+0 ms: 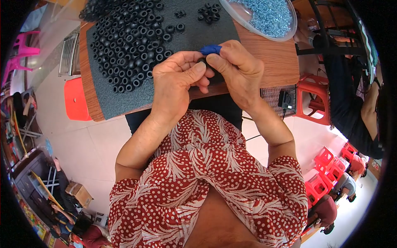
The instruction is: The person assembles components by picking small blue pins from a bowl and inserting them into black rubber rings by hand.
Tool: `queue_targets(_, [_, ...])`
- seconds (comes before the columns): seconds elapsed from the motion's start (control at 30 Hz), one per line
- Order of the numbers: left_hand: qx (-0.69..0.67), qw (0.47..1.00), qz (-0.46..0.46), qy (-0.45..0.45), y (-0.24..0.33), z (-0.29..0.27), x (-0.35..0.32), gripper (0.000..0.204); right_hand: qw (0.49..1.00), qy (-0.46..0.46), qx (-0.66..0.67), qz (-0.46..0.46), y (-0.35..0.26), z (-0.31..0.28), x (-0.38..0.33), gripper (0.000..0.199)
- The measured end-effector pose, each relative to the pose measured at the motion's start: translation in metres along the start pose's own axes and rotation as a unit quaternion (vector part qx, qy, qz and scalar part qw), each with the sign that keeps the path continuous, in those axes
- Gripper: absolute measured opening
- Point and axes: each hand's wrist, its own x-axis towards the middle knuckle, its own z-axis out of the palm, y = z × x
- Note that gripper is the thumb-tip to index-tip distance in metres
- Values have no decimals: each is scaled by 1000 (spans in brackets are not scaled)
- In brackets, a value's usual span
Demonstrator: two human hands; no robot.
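Above the near edge of the table, my two hands meet with their fingertips close together. My left hand (175, 82) is closed in a pinch on a small black part (202, 60), mostly covered by the fingers. My right hand (242, 70) is closed, its thumb against a small blue piece (211, 50). Whether that blue piece is a tool handle or a finger covering, I cannot tell. A large spread of black ring-shaped rubber parts (128, 45) lies on the grey mat (103, 97), left of my hands. Beyond my fingers sits a small cluster of black pieces (209, 13).
A clear round tub (296, 25) of tiny light-blue pieces stands at the table's far right. Red stools (313, 99) stand right of the wooden table (273, 62), and a red seat (75, 99) is at its left. Other people sit farther off on both sides.
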Motion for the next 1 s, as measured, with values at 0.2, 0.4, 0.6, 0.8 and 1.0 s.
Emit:
queue_targets(0.2, [5,1000,-1,-26,-1,-6,2,18,988,5,75,131,-2,1,-3,10])
queue_targets(0.4, [-11,999,-37,-30,5,-2,5,18,990,9,77,114,-3,-4,-1,10])
queue_targets(0.6, [-105,990,-76,-54,6,-3,6,12,997,1,-67,-46,-1,-3,-4,9])
queue_targets(0.8, [-93,992,-84,-3,7,0,3,11,977,-12,-149,-152,2,-2,-8,10])
queue_targets(1.0, [-66,997,-29,-8,3,2,4,11,958,-80,-207,-180,-10,-13,1,21])
